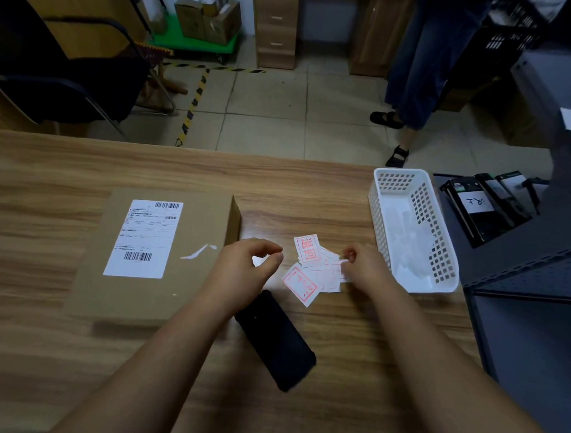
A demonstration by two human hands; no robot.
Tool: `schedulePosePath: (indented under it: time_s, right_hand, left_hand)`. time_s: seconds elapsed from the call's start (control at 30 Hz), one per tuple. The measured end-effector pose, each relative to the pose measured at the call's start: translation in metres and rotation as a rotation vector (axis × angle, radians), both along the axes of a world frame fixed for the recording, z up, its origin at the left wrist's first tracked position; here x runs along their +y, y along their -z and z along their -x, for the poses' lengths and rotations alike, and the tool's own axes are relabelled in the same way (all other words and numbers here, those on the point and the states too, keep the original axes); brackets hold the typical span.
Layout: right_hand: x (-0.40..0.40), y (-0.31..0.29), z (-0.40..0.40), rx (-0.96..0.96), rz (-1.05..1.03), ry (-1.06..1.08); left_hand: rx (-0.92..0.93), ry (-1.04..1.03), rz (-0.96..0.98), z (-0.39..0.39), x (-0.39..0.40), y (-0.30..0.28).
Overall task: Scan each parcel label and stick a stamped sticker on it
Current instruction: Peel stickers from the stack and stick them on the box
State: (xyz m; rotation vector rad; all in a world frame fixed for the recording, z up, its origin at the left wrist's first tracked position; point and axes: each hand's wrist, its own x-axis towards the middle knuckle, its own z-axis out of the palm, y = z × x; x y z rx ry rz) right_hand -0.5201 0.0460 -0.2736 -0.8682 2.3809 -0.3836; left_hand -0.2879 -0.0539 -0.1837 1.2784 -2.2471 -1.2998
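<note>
While the parcel (156, 253) lies flat on the tabletop (55, 337) to my left, its white label (144, 239) facing up, I see no red-stamped sticker anywhere on the box, so sticking is not yet done for this one. Whether the label has been scanned I cannot tell; the black scanner (275, 339) lies on the tabletop between my forearms, near me, with neither hand on it.

My left hand (244, 266) hovers just right of the parcel, thumb and forefinger curled toward each other around something small and white; I judge it to be a sticker or its backing, but it is too blurred to be sure. My right hand (360, 265) has its fingers bent onto the right edge of the loose pile of stamped stickers (312, 270), pinching at one of the slips.

I judge I am in the middle of separating a sticker. What is left: pressing it on the parcel. The white basket (441, 275) stands to the right of the pile, with pale scraps inside. Only this one parcel lies on the tabletop.
</note>
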Motion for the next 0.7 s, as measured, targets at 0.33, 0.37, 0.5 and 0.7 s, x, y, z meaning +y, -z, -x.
schedulePosePath:
  time_s: [0.33,0.37,0.5,0.7]
  right_hand:
    - [-0.010,-0.007,0.000,0.021,-0.214,-0.137]
    - [-0.010,-0.010,0.000,-0.009,-0.198,-0.111]
    - [-0.008,-0.040,0.000,-0.124,-0.113,0.011]
    - [-0.004,-0.138,-0.001,-0.495,0.134,0.024]
  left_hand:
    - [-0.018,0.004,-0.003,0.000,-0.003,0.000]
    - [-0.016,0.003,-0.002,0.000,-0.004,0.000]
    - [-0.011,0.013,0.020,0.004,-0.008,-0.005]
    - [0.131,0.008,0.008,0.014,-0.017,-0.043]
